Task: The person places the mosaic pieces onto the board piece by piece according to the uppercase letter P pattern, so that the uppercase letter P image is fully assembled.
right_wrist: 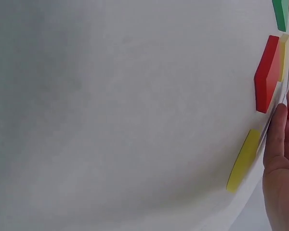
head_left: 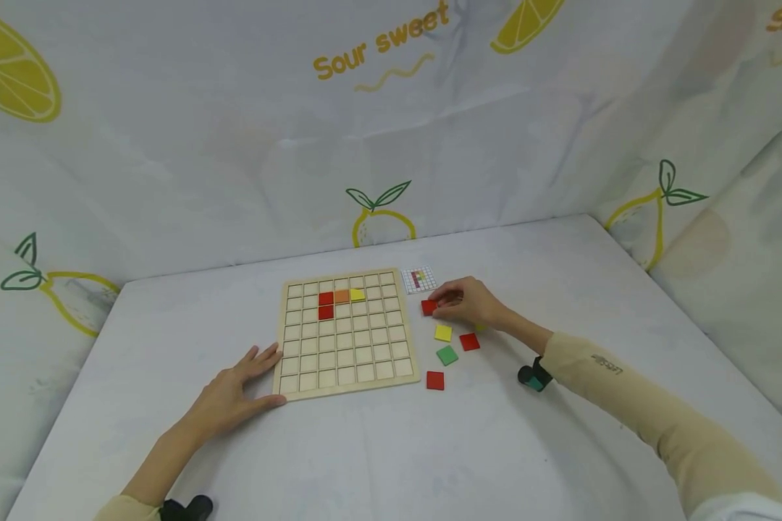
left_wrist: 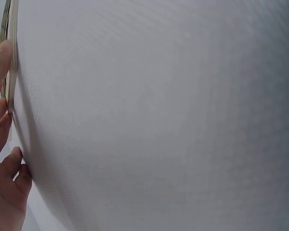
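Note:
A square wooden grid board lies on the white table. In its upper rows sit two red tiles, one above the other, an orange tile and a yellow tile. My left hand rests at the board's lower left corner, fingers spread along the left edge and thumb at the near edge. Right of the board, my right hand pinches a red tile between thumb and fingertips. In the right wrist view the fingers partly hide that tile.
A small printed card with a coloured grid lies beside the board's upper right corner. Loose tiles lie right of the board: a yellow one, a green one, two red ones and another yellow under the right wrist. A lemon-print cloth hangs behind.

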Demonstrator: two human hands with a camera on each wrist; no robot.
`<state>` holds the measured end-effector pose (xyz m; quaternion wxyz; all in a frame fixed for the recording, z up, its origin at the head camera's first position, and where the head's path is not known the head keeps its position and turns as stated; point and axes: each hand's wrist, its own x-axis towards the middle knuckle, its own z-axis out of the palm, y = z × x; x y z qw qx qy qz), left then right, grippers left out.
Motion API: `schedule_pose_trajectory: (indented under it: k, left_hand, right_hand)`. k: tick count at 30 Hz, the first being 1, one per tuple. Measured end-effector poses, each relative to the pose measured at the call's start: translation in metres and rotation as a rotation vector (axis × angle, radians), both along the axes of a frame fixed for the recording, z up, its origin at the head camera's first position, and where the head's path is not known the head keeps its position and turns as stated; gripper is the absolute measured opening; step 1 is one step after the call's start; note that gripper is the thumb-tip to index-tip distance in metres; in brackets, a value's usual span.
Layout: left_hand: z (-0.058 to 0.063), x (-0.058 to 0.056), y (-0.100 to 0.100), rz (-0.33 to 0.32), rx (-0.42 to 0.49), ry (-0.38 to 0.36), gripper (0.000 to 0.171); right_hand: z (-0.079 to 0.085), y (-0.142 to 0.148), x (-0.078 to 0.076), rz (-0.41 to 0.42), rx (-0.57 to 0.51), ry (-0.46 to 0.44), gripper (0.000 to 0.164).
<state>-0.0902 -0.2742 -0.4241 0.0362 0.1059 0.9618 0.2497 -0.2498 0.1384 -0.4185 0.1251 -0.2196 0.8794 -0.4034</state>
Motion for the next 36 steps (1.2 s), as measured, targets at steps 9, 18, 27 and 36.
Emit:
schedule_pose_trajectory:
  k: [9, 18, 27, 36]
  left_hand:
    - [0.001, 0.001, 0.002, -0.002, 0.006, 0.006, 0.077]
    - [0.002, 0.002, 0.001, 0.001, 0.011, -0.001, 0.077]
    - [0.003, 0.0, 0.001, -0.005, 0.002, -0.001, 0.077]
    - [0.002, 0.0, 0.0, -0.008, 0.002, -0.005, 0.077]
  right_hand:
    - [0.002, 0.009, 0.006, -0.051, -0.063, -0.092, 0.032]
    - [0.003, 0.017, 0.012, -0.106, -0.1, -0.101, 0.032]
    - [0.011, 0.011, 0.025, -0.172, -0.171, -0.207, 0.033]
    - [0.019, -0.004, 0.039, -0.216, -0.285, -0.336, 0.038]
